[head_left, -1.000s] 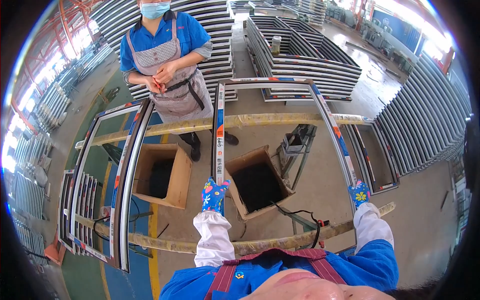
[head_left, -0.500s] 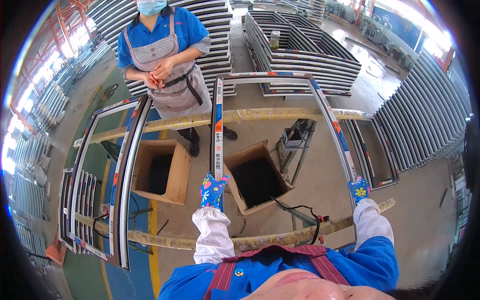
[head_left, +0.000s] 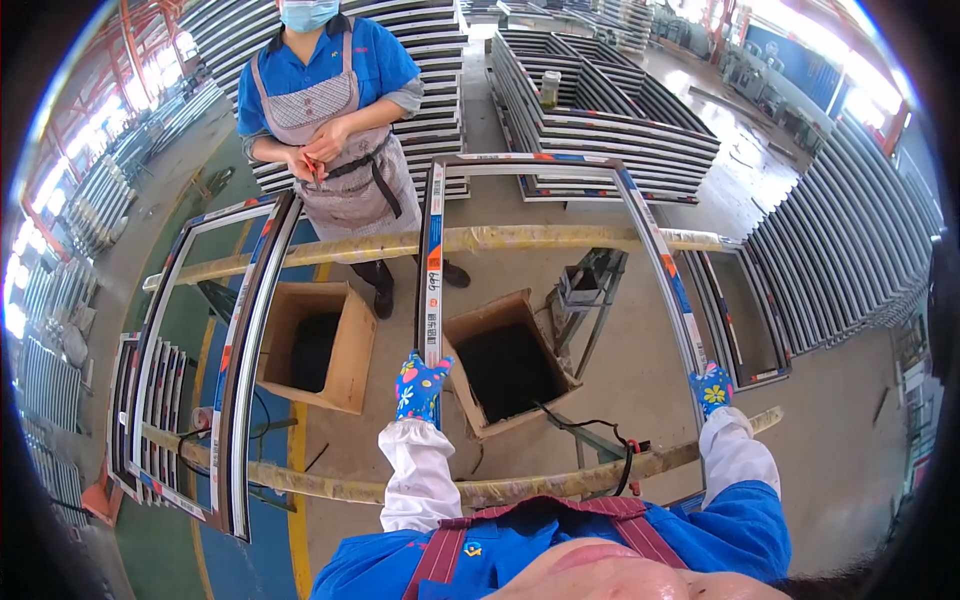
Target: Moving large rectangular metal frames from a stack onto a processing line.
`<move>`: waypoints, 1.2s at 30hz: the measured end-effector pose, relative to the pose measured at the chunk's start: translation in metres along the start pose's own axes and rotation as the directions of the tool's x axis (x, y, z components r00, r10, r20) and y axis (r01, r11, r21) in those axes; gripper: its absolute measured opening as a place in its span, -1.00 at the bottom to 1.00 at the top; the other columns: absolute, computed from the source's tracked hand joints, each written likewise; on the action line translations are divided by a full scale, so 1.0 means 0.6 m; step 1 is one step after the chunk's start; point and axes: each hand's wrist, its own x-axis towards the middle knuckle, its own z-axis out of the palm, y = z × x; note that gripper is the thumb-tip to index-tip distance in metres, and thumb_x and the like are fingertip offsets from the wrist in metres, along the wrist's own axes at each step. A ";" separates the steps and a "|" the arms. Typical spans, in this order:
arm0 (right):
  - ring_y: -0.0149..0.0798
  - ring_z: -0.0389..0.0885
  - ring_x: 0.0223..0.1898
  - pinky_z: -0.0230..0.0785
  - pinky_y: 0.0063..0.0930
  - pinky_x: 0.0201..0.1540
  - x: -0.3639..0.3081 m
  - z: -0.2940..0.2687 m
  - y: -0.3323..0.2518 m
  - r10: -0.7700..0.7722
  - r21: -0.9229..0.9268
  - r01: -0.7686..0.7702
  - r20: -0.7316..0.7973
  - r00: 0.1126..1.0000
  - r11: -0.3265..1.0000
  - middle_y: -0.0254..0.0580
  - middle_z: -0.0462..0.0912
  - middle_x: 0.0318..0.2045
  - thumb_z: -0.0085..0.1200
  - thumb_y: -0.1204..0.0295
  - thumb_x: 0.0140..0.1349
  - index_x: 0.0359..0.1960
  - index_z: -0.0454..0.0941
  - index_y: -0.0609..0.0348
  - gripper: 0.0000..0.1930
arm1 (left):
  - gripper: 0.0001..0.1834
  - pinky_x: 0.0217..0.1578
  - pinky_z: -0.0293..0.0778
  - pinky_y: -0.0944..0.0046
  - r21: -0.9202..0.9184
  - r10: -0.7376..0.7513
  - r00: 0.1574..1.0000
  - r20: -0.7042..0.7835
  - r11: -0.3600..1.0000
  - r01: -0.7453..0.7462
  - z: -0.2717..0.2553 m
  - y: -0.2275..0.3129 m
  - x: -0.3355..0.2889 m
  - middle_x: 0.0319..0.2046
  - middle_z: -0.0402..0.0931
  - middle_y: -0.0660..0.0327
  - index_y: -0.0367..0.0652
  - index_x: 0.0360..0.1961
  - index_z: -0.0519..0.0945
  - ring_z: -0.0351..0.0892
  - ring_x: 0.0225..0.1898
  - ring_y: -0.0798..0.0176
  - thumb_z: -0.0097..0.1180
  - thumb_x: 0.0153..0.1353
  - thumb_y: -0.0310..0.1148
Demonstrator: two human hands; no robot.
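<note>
A rectangular window frame (head_left: 434,270), dark with white and coloured protective film, lies across two padded rails in front of me. My left hand (head_left: 420,388), in a blue flowered glove, is closed around its left bar near the close end. On the right bar, my right hand (head_left: 712,388) wears a matching glove and is closed on it at about the same distance from me. Both hands are just beyond the near rail (head_left: 330,480). The far rail (head_left: 540,237) runs under the frame's far half. My arms hide part of the near end.
Another frame (head_left: 240,350) leans on the rails at left. Two cardboard boxes (head_left: 350,350) stand below. A co-worker (head_left: 335,130) stands beyond the far rail, hands together on a small red object. Frame stacks (head_left: 600,150) rise behind and at right (head_left: 850,240).
The whole view has shifted slightly. Both hands keep their hold on the frame, which shows no clear movement along the rails.
</note>
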 end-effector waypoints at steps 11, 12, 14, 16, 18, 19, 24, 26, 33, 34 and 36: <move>0.06 0.55 -0.33 0.40 -0.11 -0.31 0.003 -0.016 -0.013 0.063 0.004 -0.063 0.011 0.998 0.998 0.08 0.57 -0.41 0.11 0.06 -0.11 -0.39 0.51 0.16 -0.59 | -0.16 -0.11 0.40 0.07 -0.031 0.001 0.999 -0.045 1.000 -0.002 0.000 0.003 -0.001 -0.22 0.50 -0.11 -0.39 0.01 0.37 0.49 -0.13 -0.10 0.11 -0.07 0.18; 0.06 0.55 -0.33 0.40 -0.11 -0.31 0.003 -0.017 -0.015 0.063 0.005 -0.063 0.012 0.998 0.998 0.08 0.57 -0.41 0.11 0.06 -0.11 -0.39 0.51 0.16 -0.59 | -0.16 -0.11 0.40 0.07 -0.030 0.001 0.999 -0.045 1.000 -0.002 -0.001 0.002 0.000 -0.22 0.50 -0.11 -0.39 0.01 0.37 0.49 -0.13 -0.10 0.11 -0.07 0.18; 0.06 0.55 -0.33 0.40 -0.11 -0.32 0.003 -0.022 -0.017 0.062 0.011 -0.062 0.041 0.997 0.998 0.07 0.57 -0.41 0.12 0.06 -0.11 -0.37 0.50 0.16 -0.58 | -0.17 -0.11 0.40 0.07 -0.002 -0.004 1.000 -0.023 1.000 0.004 -0.001 0.001 0.002 -0.20 0.50 -0.11 -0.39 0.01 0.37 0.49 -0.13 -0.09 0.11 -0.07 0.17; 0.06 0.55 -0.34 0.40 -0.11 -0.32 0.005 -0.014 -0.011 0.059 0.027 -0.060 0.032 0.998 0.998 0.06 0.57 -0.42 0.13 0.07 -0.11 -0.37 0.50 0.16 -0.59 | -0.17 -0.10 0.40 0.08 -0.021 -0.006 1.000 -0.026 1.000 0.005 0.000 0.001 0.002 -0.19 0.50 -0.11 -0.39 0.01 0.37 0.48 -0.12 -0.09 0.11 -0.06 0.17; 0.06 0.55 -0.34 0.40 -0.11 -0.33 0.004 -0.013 -0.009 0.055 0.042 -0.056 0.022 0.998 0.998 0.06 0.57 -0.42 0.13 0.07 -0.11 -0.37 0.50 0.16 -0.59 | -0.17 -0.10 0.39 0.08 -0.042 -0.010 0.999 -0.030 0.999 0.009 -0.002 0.005 -0.001 -0.18 0.49 -0.11 -0.40 0.01 0.37 0.48 -0.12 -0.09 0.11 -0.06 0.16; 0.06 0.55 -0.34 0.40 -0.11 -0.33 0.002 -0.014 -0.009 0.051 0.032 -0.051 0.018 0.999 0.998 0.06 0.57 -0.42 0.13 0.06 -0.11 -0.38 0.50 0.16 -0.59 | -0.17 -0.10 0.39 0.08 -0.027 -0.011 1.000 -0.028 1.000 0.010 -0.005 0.008 -0.003 -0.18 0.49 -0.11 -0.40 0.01 0.37 0.48 -0.11 -0.09 0.11 -0.06 0.16; 0.06 0.55 -0.33 0.39 -0.11 -0.32 0.002 -0.017 -0.014 0.054 0.041 -0.056 0.044 0.998 0.998 0.05 0.57 -0.42 0.13 0.04 -0.10 -0.38 0.49 0.16 -0.58 | -0.18 -0.09 0.39 0.08 -0.076 -0.016 1.000 -0.016 0.997 0.015 -0.001 -0.002 -0.001 -0.17 0.49 -0.12 -0.40 0.01 0.37 0.48 -0.11 -0.10 0.11 -0.06 0.16; 0.06 0.54 -0.31 0.38 -0.10 -0.30 0.000 -0.025 -0.018 0.060 0.041 -0.063 0.064 0.996 0.997 0.05 0.56 -0.41 0.13 0.04 -0.09 -0.37 0.49 0.16 -0.57 | -0.19 -0.10 0.39 0.08 -0.013 0.004 0.999 -0.039 1.000 -0.005 0.000 -0.003 0.000 -0.18 0.49 -0.12 -0.40 0.00 0.38 0.48 -0.12 -0.09 0.11 -0.05 0.16; 0.06 0.53 -0.32 0.38 -0.10 -0.30 -0.002 -0.022 -0.016 0.047 0.019 -0.048 0.054 0.997 0.999 0.05 0.55 -0.41 0.13 0.04 -0.09 -0.36 0.48 0.17 -0.56 | -0.20 -0.12 0.40 0.07 -0.001 0.007 0.999 -0.047 1.000 -0.007 -0.006 0.008 -0.006 -0.19 0.50 -0.11 -0.40 -0.03 0.40 0.49 -0.14 -0.09 0.11 -0.05 0.16; 0.06 0.53 -0.32 0.38 -0.10 -0.31 -0.008 -0.030 -0.024 0.021 0.049 -0.022 0.020 1.000 0.999 0.05 0.55 -0.41 0.13 0.04 -0.09 -0.36 0.48 0.17 -0.57 | -0.20 -0.12 0.40 0.07 -0.007 0.002 0.999 -0.052 1.000 -0.002 -0.007 0.008 -0.006 -0.19 0.50 -0.11 -0.40 -0.02 0.40 0.49 -0.14 -0.09 0.10 -0.05 0.16; 0.06 0.53 -0.32 0.38 -0.10 -0.31 -0.012 -0.035 -0.026 0.001 0.076 0.000 -0.018 1.000 0.997 0.05 0.55 -0.41 0.14 0.05 -0.08 -0.36 0.49 0.17 -0.57 | -0.20 -0.12 0.40 0.07 -0.015 0.001 0.998 -0.056 1.000 -0.002 -0.007 0.009 -0.006 -0.20 0.50 -0.11 -0.40 -0.02 0.40 0.49 -0.14 -0.09 0.10 -0.05 0.16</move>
